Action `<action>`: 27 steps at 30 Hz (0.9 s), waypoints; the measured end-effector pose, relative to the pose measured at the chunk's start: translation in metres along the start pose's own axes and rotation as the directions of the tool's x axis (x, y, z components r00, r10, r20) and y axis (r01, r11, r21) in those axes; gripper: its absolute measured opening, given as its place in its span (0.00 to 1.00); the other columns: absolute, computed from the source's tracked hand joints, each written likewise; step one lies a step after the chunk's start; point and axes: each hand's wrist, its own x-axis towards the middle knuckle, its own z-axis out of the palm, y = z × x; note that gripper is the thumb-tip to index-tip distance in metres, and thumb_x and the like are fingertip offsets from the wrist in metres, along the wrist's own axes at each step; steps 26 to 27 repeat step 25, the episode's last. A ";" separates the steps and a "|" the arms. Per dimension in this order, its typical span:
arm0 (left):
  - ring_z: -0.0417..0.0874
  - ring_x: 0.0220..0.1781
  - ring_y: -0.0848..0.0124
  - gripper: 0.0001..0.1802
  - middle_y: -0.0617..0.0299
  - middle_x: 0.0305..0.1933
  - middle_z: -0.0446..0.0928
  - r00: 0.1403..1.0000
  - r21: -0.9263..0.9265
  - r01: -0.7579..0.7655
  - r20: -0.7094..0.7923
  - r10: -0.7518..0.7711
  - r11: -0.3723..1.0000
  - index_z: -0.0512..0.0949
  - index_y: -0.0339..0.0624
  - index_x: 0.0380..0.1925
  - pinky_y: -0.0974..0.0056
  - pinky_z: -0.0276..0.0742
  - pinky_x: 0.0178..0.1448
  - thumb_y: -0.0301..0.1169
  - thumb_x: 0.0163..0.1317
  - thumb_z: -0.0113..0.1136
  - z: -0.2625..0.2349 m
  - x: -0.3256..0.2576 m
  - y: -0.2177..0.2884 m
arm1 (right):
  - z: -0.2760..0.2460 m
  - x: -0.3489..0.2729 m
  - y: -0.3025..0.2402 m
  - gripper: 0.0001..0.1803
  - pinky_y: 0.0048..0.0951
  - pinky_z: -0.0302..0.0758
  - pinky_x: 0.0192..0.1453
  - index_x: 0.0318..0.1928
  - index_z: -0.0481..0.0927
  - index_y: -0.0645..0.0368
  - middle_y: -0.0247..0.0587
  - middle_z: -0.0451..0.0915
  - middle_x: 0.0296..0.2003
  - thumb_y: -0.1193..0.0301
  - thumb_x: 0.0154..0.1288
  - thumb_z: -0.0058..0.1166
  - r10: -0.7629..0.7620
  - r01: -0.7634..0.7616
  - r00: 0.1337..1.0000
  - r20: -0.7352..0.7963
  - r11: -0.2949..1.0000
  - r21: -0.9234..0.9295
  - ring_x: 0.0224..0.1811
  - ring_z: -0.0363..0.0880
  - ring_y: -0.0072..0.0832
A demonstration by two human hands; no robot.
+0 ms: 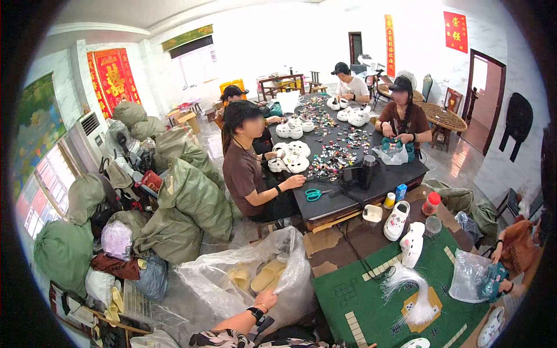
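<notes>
One hand (266, 300), the left, is laid on the clear bag (255, 272) of yellow clogs (268, 275), fingers loosely curled; right hand unseen. Left of the desk (360, 301), the bag is best gripped at its mouth.

A household workshop: people sit around a long black table (348, 197) strewn with white clogs (396, 220) and small charms (336, 152). Stuffed green sacks (194, 197) crowd the tiled floor beside them.

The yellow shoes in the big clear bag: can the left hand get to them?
Probably yes. The left hand already rests on the clear plastic bag, and the yellow shoes lie just above it. Only the plastic seems to lie between, though the bag's opening isn't visible.
</notes>
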 end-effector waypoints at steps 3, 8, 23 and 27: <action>0.78 0.45 0.42 0.20 0.39 0.41 0.79 0.996 -0.052 -0.002 -0.086 -0.003 0.999 0.80 0.39 0.40 0.46 0.73 0.51 0.41 0.56 0.48 0.001 -0.002 -0.008 | 0.005 -0.003 0.010 0.27 0.46 0.73 0.27 0.26 0.80 0.62 0.53 0.79 0.23 0.48 0.64 0.48 -0.070 0.069 0.996 -0.056 0.997 -0.029 0.24 0.77 0.48; 0.78 0.45 0.41 0.20 0.39 0.41 0.79 0.979 -0.058 -0.079 -0.193 0.066 0.995 0.80 0.39 0.38 0.46 0.73 0.51 0.41 0.55 0.49 0.007 0.008 -0.017 | 0.041 0.003 0.033 0.25 0.42 0.69 0.19 0.20 0.79 0.61 0.48 0.77 0.16 0.51 0.62 0.54 -0.179 0.170 0.971 -0.156 0.983 -0.074 0.16 0.74 0.42; 0.79 0.44 0.42 0.19 0.38 0.38 0.79 0.988 -0.123 0.029 -0.147 -0.047 0.992 0.80 0.36 0.34 0.47 0.74 0.50 0.42 0.55 0.53 0.000 0.013 -0.009 | 0.060 0.011 0.020 0.39 0.42 0.68 0.56 0.57 0.61 0.63 0.50 0.69 0.55 0.45 0.59 0.57 0.380 -0.301 0.813 0.441 0.923 -0.240 0.55 0.70 0.44; 0.78 0.46 0.42 0.20 0.38 0.39 0.79 0.986 -0.128 0.043 -0.155 -0.063 0.991 0.81 0.36 0.32 0.48 0.73 0.52 0.44 0.53 0.56 -0.003 0.011 -0.004 | 0.062 0.041 0.022 0.53 0.39 0.62 0.68 0.71 0.49 0.64 0.44 0.61 0.65 0.45 0.57 0.60 0.493 -0.398 0.640 0.589 0.869 -0.294 0.65 0.62 0.44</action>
